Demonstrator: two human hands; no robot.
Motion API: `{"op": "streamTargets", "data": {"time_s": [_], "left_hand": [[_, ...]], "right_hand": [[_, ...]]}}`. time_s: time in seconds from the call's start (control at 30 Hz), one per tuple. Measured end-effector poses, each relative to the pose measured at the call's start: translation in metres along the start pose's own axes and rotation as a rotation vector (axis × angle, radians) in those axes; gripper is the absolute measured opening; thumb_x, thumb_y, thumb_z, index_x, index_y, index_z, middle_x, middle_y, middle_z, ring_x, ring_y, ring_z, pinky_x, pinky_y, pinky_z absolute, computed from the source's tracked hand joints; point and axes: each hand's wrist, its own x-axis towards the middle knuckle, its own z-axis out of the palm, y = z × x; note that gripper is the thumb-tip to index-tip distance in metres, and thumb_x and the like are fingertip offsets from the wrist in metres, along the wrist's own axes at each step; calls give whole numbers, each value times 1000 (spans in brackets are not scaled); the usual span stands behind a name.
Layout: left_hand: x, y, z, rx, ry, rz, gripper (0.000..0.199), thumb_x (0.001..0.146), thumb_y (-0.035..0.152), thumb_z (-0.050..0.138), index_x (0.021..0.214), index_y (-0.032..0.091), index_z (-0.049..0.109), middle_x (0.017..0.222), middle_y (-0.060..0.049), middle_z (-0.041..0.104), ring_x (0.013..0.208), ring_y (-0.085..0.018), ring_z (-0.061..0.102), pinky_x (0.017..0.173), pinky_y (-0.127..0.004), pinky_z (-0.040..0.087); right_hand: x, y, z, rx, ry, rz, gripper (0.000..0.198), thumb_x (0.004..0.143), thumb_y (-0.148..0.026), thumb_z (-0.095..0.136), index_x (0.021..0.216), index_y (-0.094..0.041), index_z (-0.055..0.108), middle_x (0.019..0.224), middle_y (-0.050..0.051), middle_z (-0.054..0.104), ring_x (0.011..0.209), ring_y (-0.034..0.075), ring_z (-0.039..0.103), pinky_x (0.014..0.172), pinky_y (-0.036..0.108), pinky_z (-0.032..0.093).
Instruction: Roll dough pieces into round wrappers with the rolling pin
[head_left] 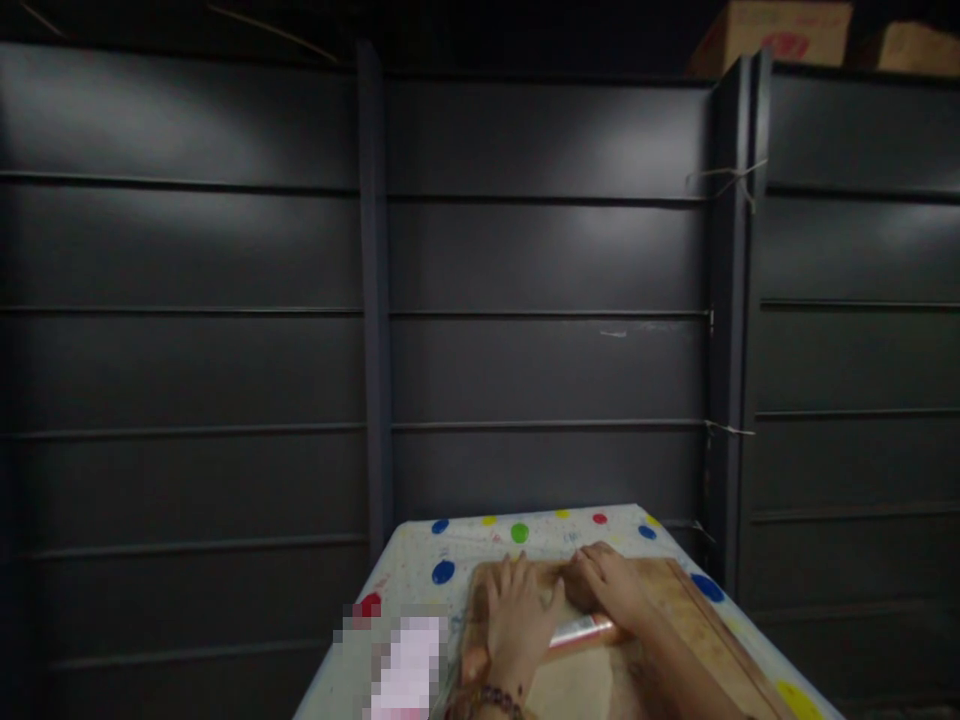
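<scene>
My left hand (519, 610) lies over a brown wooden board (675, 610), its fingers spread and pointing away from me. Beneath and beside it runs a tube-like thing (583, 631) with a white, printed-looking middle and orange near its ends; my left hand covers part of it. My right hand (611, 582) rests near the board's far side, fingers together and bent down. Whatever those fingers hold, if anything, is hidden. Closer to me, between my forearms, a pale flat patch (574, 682) shows on the board; I cannot tell what it is.
Under the board is a table with a white, colour-dotted cloth (480, 545). A blurred-out pinkish item (409, 660) lies left of the board. Dark metal panels (547, 260) stand behind the table. Cardboard boxes (787, 40) sit high at the right.
</scene>
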Motion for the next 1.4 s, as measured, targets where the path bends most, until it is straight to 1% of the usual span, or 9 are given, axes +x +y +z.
{"op": "streamTargets", "data": {"time_s": [0.1,0.2,0.27,0.53,0.7,0.83,0.97,1.2,1.4], "left_hand": [[0,2,0,48,21,-14,46,99,45,42,128,18,65,141,-13,58,138,-35,41,118,-56,24],[1,3,2,74,99,-20,54,98,50,37,133,18,63,150,-8,50,145,-35,31,120,-56,20],[3,3,4,76,120,-22,54,98,49,35,134,18,62,153,-6,47,146,-34,29,121,-55,18],[14,-5,12,17,97,-60,55,99,47,33,135,14,60,151,-9,48,147,-33,26,120,-53,21],[25,-9,15,-3,79,-86,54,99,45,34,137,15,58,154,-7,45,146,-30,29,122,-49,17],[31,-11,17,-4,49,-97,52,98,43,35,139,17,56,153,-6,47,145,-31,31,121,-51,16],[34,-11,19,2,55,-90,52,98,40,35,140,18,54,154,-7,46,144,-32,32,120,-53,18],[39,-12,18,-13,32,-89,52,98,38,34,143,17,51,151,-9,49,142,-32,35,118,-54,21],[40,-14,19,-25,25,-98,53,97,37,34,144,16,50,149,-8,51,141,-33,37,116,-53,24]], "right_hand": [[0,-4,-4,-21,2,-7,52,104,-41,23,94,-21,69,96,10,72,94,22,66,85,32,44],[2,-5,-6,-29,4,1,52,105,-42,24,96,-21,70,96,10,73,97,22,66,87,31,43],[4,-5,-5,-34,3,11,51,104,-44,24,98,-22,70,97,10,73,98,22,66,87,30,44],[18,1,4,-49,-3,9,56,105,-43,22,98,-19,71,98,11,74,98,23,66,90,32,43],[27,5,7,-38,-1,16,55,105,-42,23,100,-19,72,101,11,74,100,24,66,90,32,42],[32,7,10,-16,11,40,61,105,-45,19,99,-18,73,100,12,74,99,24,66,90,33,43],[36,9,12,20,9,59,62,105,-48,20,98,-19,74,99,11,75,98,24,67,90,33,43],[38,13,14,82,11,100,65,104,-53,19,95,-20,74,98,9,76,97,23,68,90,33,43],[39,11,13,106,-6,103,67,104,-56,18,94,-20,75,96,9,76,96,23,68,88,32,43]]}}
